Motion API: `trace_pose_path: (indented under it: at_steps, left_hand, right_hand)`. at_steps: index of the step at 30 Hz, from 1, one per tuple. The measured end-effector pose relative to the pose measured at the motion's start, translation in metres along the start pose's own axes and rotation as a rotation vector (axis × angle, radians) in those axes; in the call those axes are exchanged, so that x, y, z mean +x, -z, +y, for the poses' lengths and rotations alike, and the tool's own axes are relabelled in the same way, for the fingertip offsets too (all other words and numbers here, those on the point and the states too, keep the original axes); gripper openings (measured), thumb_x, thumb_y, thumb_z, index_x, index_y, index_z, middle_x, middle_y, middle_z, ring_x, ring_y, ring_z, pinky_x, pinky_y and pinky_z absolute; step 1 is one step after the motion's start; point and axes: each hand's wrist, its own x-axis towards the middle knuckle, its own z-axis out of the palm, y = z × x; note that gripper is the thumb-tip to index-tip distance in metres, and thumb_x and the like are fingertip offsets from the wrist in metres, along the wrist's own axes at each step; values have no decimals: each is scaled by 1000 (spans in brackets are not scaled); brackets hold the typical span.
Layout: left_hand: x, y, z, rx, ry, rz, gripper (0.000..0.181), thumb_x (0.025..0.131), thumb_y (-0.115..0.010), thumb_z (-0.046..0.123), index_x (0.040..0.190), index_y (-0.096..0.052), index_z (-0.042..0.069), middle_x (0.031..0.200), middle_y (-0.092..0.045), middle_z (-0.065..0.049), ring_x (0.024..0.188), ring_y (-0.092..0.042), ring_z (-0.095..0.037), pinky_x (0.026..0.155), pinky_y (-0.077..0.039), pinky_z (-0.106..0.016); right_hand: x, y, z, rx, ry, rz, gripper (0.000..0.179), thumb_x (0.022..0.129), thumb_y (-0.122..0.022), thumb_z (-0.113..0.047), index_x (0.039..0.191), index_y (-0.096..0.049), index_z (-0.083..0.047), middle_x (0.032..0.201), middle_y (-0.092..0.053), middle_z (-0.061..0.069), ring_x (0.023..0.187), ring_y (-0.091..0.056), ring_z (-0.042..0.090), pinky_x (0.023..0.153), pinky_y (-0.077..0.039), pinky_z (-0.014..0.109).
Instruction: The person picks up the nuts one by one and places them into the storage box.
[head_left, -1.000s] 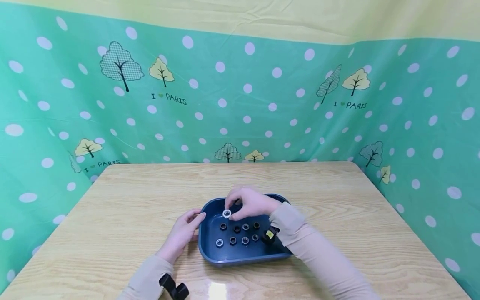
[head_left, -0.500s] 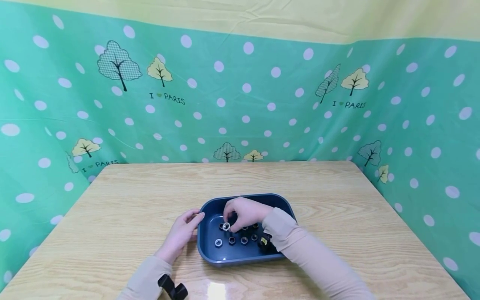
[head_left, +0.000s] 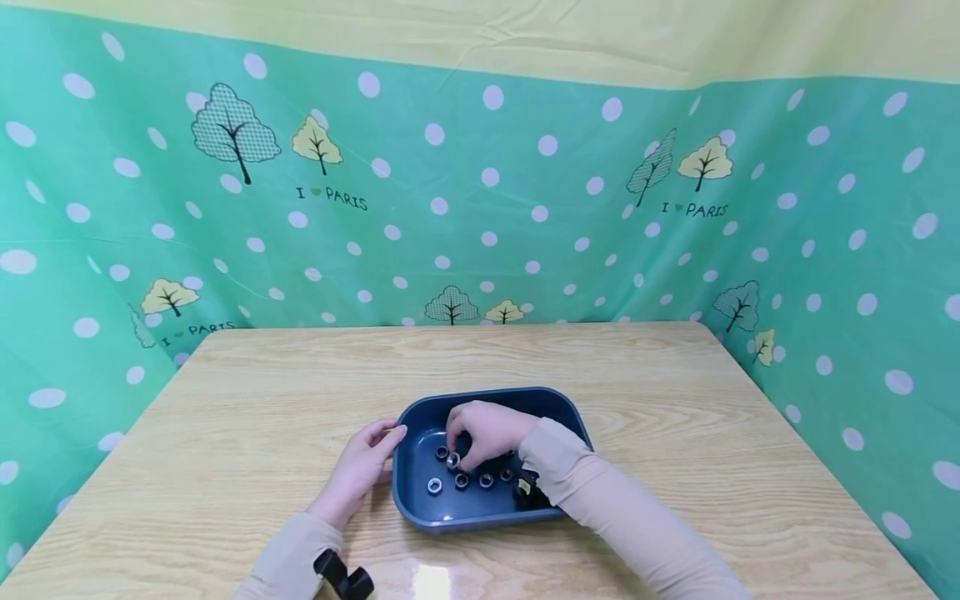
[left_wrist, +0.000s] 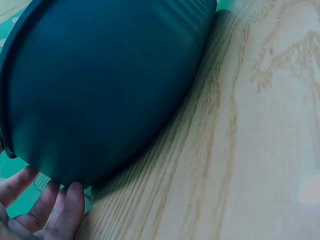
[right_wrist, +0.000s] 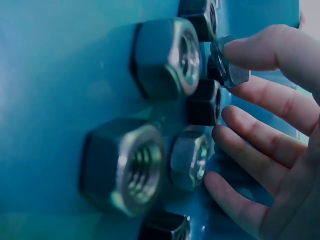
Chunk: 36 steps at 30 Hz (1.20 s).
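A dark blue plastic tub [head_left: 487,523] sits on the wooden table. My left hand [head_left: 360,471] holds its left rim, thumb over the edge and fingertips along the outer wall [left_wrist: 100,90]. Inside the tub, my right hand [head_left: 491,429] pinches a silver hex nut [right_wrist: 236,72] between thumb and index finger, the other fingers spread. That nut is tilted and low among the others, right at a dark nut [right_wrist: 205,102]. Silver nuts [right_wrist: 142,167] and dark nuts [head_left: 461,481] lie about it on the tub floor. My right hand hides part of the back row.
Wooden tabletop [head_left: 300,375] surrounds the tub. A green dotted curtain [head_left: 525,183] hangs behind and at both sides. Black wrist cameras [head_left: 345,575] sit on both sleeves, the right one [head_left: 527,492] over the tub's right part.
My right hand has lowered the silver nut from over the tub's back part down among the nuts on its floor. My left hand has stayed at the rim.
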Motion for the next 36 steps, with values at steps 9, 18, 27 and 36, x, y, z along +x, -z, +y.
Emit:
trace_pose_path:
  at_steps: [9, 18, 27, 36]
  left_hand:
    - [-1, 0, 0, 7, -9, -3, 46, 96, -54, 30, 129, -49, -1, 122, -57, -21, 96, -61, -17, 75, -59, -36]
    - [-2, -2, 0, -17, -10, 6, 43, 96, -53, 26, 128, -50, -2, 121, -58, -21, 93, -61, -16, 75, -59, -35]
    - [-2, -3, 0, -24, -12, 11, 42, 96, -53, 25, 128, -49, -2, 119, -58, -19, 90, -61, -13, 73, -59, -34]
    - [-2, -3, -1, -11, -10, 12, 43, 96, -53, 26, 128, -50, -2, 120, -58, -20, 91, -60, -14, 72, -59, -34]
  right_hand:
    - [0, -2, -1, -31, -30, -7, 12, 75, -78, -22, 85, -72, -21, 114, -60, -3, 97, -54, 7, 82, -46, 15]
    - [0, -2, -1, -29, -27, 0, 10, 75, -78, -22, 83, -73, -19, 112, -61, -2, 98, -55, 7, 85, -47, 15]
    - [0, -3, 0, 1, -28, 0, 6, 77, -77, -20, 81, -72, -21, 108, -61, -5, 98, -54, 7, 85, -47, 15]
    - [-1, -2, 2, 72, -33, -1, 8, 78, -76, -19, 85, -73, -18, 105, -61, -6, 95, -53, 7, 83, -46, 15]
